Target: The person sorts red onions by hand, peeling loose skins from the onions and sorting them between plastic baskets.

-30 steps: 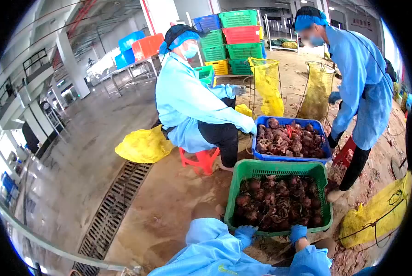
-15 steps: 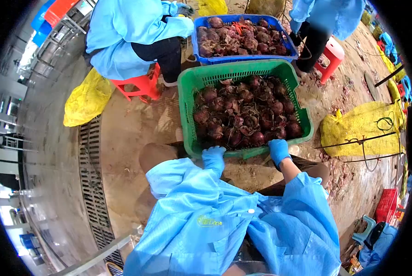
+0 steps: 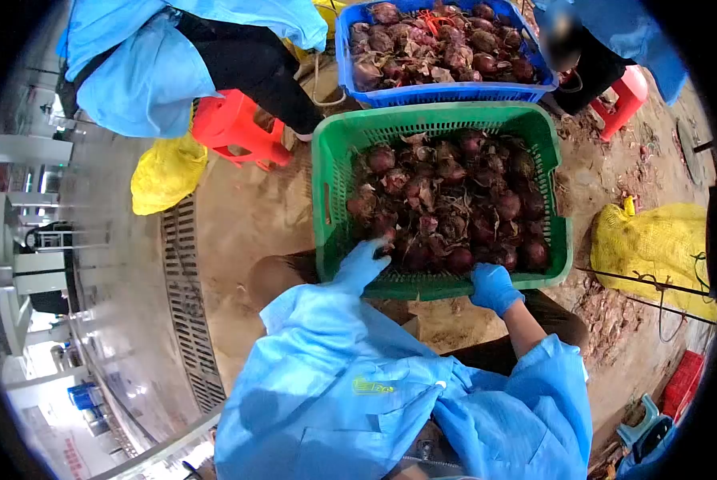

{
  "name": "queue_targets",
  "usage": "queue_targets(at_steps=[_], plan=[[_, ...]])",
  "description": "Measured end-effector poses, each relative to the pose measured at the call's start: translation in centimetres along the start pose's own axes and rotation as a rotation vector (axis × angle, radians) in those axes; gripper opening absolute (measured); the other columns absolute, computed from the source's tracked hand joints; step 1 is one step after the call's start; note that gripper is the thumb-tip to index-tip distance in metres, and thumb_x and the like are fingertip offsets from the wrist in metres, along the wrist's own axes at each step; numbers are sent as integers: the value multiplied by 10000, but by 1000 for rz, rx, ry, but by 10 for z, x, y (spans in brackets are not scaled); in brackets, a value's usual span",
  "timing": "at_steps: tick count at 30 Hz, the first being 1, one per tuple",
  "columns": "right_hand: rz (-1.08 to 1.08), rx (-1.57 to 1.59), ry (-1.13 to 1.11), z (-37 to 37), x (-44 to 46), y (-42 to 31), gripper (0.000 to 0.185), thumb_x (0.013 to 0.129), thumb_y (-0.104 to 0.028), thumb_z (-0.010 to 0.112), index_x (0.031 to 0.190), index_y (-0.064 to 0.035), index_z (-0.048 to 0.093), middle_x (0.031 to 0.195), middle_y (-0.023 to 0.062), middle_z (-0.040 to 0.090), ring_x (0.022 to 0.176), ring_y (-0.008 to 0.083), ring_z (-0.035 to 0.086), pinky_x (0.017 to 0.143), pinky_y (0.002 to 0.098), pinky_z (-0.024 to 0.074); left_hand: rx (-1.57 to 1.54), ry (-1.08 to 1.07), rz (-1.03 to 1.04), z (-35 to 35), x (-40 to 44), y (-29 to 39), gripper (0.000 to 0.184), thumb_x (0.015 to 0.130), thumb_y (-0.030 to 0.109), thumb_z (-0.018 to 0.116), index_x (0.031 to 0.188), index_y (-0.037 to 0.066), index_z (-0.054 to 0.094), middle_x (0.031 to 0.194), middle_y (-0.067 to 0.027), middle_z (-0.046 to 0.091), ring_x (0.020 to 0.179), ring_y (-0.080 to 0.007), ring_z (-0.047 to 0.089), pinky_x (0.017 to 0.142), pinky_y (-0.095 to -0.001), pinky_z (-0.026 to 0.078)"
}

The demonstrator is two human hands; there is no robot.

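Observation:
A green plastic crate (image 3: 438, 114) full of red onions (image 3: 428, 192) stands right in front of me. My left hand (image 3: 361, 266), in a blue glove, reaches over the crate's near rim. Its fingers and thumb are apart beside an onion in the near left corner; whether they touch it is unclear. My right hand (image 3: 494, 288), also gloved in blue, is curled over the near rim toward the right, with the fingertips inside the crate partly hidden.
Beyond stands a blue crate (image 3: 454, 94) of red onions. People in blue smocks are at the far left and right, near red stools (image 3: 234, 128). Yellow mesh sacks (image 3: 166, 172) lie on both sides. A floor drain grate (image 3: 184, 280) runs along my left.
My left hand has moved from gripping the near rim to reaching over it toward the onions. The right hand stays on the rim. My view has shifted, so the crates appear larger.

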State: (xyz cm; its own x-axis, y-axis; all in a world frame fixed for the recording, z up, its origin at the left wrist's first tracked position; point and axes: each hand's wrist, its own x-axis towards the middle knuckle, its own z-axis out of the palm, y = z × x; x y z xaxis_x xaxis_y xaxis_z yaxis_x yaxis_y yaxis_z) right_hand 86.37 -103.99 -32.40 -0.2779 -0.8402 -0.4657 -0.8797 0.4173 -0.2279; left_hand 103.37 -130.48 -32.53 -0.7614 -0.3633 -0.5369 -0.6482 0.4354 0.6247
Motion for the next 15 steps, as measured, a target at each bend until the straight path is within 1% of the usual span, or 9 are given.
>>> queue_targets(at_steps=[1, 3, 4, 5, 7, 8, 12, 14, 15], plan=[[-2, 7, 1, 2, 2, 1, 232, 631, -258, 630, 810, -112, 657, 866, 117, 619, 849, 275, 611, 681, 391, 494, 6, -1, -4, 7, 14, -5, 580, 794, 286, 640, 1315, 139, 432, 1287, -166, 460, 1187, -308, 446, 1001, -358, 351], [18, 26, -81, 4, 4, 1, 274, 626, -266, 629, 852, -111, 653, 871, 106, 613, 856, 284, 606, 715, 395, 501, 240, 146, -99, 21, 38, -10, 693, 762, 290, 670, 1364, 165, 350, 1303, -218, 410, 1181, -355, 435, 998, -374, 359], [16, 28, -80, 6, 3, 2, 274, 626, -266, 629, 852, -111, 653, 871, 106, 613, 856, 284, 606, 715, 395, 501, 278, 139, -142, 29, 45, -10, 812, 718, 263, 709, 1396, 192, 268, 1314, -248, 367, 1158, -390, 439, 976, -416, 380], [4, 48, -40, 8, 2, 2, 289, 623, -269, 632, 868, -116, 652, 877, 105, 614, 858, 280, 607, 711, 394, 501, 280, 139, -142, 36, 51, -11, 812, 718, 263, 709, 1396, 192, 268, 1314, -248, 367, 1158, -390, 439, 976, -416, 380], [-5, 67, 3, 9, 2, 5, 305, 621, -272, 635, 884, -120, 652, 884, 104, 614, 860, 275, 607, 708, 394, 501, 374, 92, -351, 37, 54, 5, 841, 698, 212, 723, 1398, 224, 258, 1340, -228, 339, 1149, -388, 453, 935, -448, 408], [-11, 80, -2, 10, 2, 6, 334, 611, -280, 630, 904, -118, 647, 884, 104, 607, 859, 279, 598, 715, 392, 492, 328, 83, -413, 43, 65, -4, 857, 678, 173, 732, 1389, 256, 262, 1350, -213, 317, 1123, -394, 474, 900, -455, 429], [-54, 139, 61, 4, 0, 4, 392, 597, -270, 619, 963, -134, 645, 877, 93, 603, 857, 278, 590, 717, 391, 481, 238, 113, -505, 56, 88, -42, 854, 668, 195, 742, 1378, 249, 272, 1340, -199, 322, 1101, -391, 491, 882, -444, 439], [-60, 137, 52, 6, 1, 5, 401, 596, -265, 617, 974, -137, 645, 879, 92, 603, 856, 279, 589, 716, 391, 480, 368, 98, -331, 41, 68, -14, 867, 639, 222, 763, 1362, 234, 284, 1315, -215, 335, 1096, -397, 489, 883, -445, 439], [-64, 133, 41, 7, 0, 6, 409, 595, -259, 614, 985, -140, 646, 881, 91, 604, 856, 280, 589, 715, 390, 480, 368, 96, -335, 36, 59, -6, 867, 639, 222, 763, 1362, 234, 284, 1315, -215, 335, 1096, -397, 489, 883, -445, 439]])
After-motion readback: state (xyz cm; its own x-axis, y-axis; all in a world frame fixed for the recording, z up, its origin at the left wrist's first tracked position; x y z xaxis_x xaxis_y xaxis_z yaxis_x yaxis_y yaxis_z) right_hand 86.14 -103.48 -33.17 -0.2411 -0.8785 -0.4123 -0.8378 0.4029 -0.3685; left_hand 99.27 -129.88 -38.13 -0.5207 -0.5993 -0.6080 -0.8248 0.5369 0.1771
